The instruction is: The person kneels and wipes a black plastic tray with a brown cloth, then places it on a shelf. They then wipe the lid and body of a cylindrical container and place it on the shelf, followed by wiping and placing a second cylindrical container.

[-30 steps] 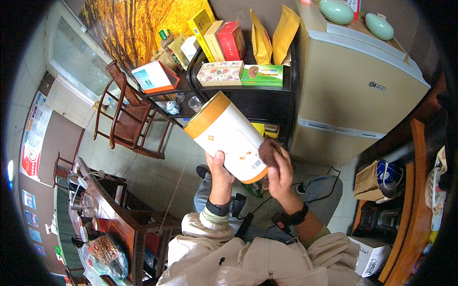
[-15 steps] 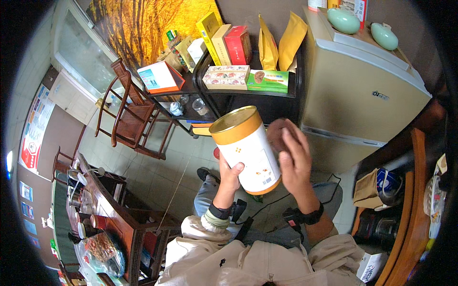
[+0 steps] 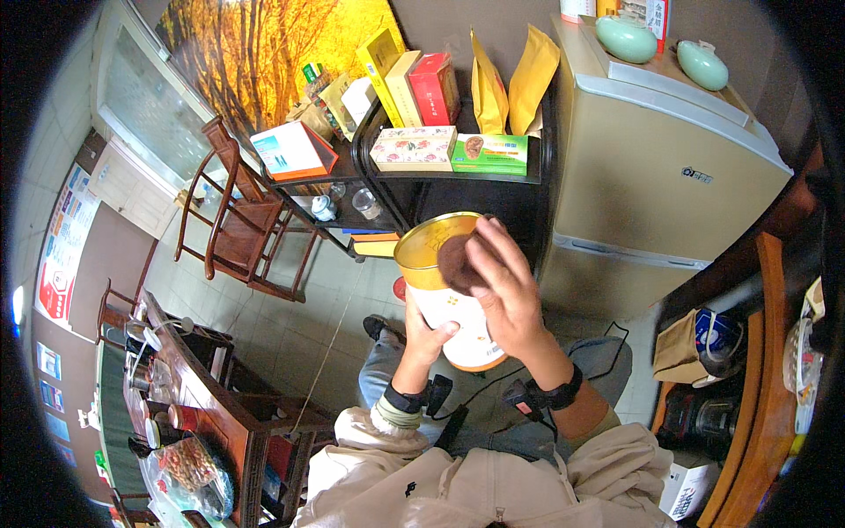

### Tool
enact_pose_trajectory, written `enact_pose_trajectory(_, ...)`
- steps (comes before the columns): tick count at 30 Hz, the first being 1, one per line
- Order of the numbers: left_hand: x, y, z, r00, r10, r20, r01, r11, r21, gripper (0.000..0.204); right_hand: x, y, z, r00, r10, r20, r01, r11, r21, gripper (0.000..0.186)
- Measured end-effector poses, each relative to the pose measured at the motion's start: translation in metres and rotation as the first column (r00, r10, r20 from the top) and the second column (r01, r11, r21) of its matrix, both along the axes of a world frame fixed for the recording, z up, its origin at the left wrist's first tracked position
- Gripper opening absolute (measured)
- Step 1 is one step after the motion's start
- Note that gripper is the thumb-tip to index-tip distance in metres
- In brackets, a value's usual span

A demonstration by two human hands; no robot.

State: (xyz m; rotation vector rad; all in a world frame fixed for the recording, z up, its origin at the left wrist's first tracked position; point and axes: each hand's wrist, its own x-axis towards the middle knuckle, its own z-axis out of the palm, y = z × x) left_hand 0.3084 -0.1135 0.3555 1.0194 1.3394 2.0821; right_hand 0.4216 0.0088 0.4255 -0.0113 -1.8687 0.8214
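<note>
A white canister point(image 3: 453, 310) with a gold band and gold top is held upright, tilted slightly, in front of my body. My left hand point(image 3: 424, 339) wraps round its lower left side, thumb on the front. My right hand point(image 3: 506, 290) holds a round, dark-brown flat disc point(image 3: 456, 264) against the canister's gold rim, its fingers lying over the disc's edge. The disc covers the right part of the gold top point(image 3: 427, 246). I cannot tell whether that top is a lid or the inside. Dark straps with small devices sit on both wrists.
Ahead, a black shelf point(image 3: 458, 204) carries boxes and upright gold pouches point(image 3: 489, 92). A beige fridge point(image 3: 647, 167) stands to the right. At left are a wooden armchair point(image 3: 251, 233) and a wooden table point(image 3: 216, 392) with jars. Wooden shelving point(image 3: 748, 414) rises at right.
My right hand has brought the brown disc leftward from beside the canister onto its gold rim. The canister has sunk slightly, and its top tilts more toward me.
</note>
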Motion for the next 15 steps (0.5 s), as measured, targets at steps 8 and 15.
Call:
enact_pose_trajectory(8,-0.007,-0.025,-0.01,0.972,-0.175,0.158,0.179,0.984,-0.01,0.108,-0.002,0.011,-0.03,0.956,0.258,-0.138,-0.282,0.69,-0.667,0.043)
enact_pose_trajectory(15,-0.017,-0.039,-0.026,0.938,-0.22,0.27,0.196,0.974,0.113,0.105,-0.001,0.005,-0.06,0.919,0.38,-0.103,-0.326,0.586,-0.742,0.036)
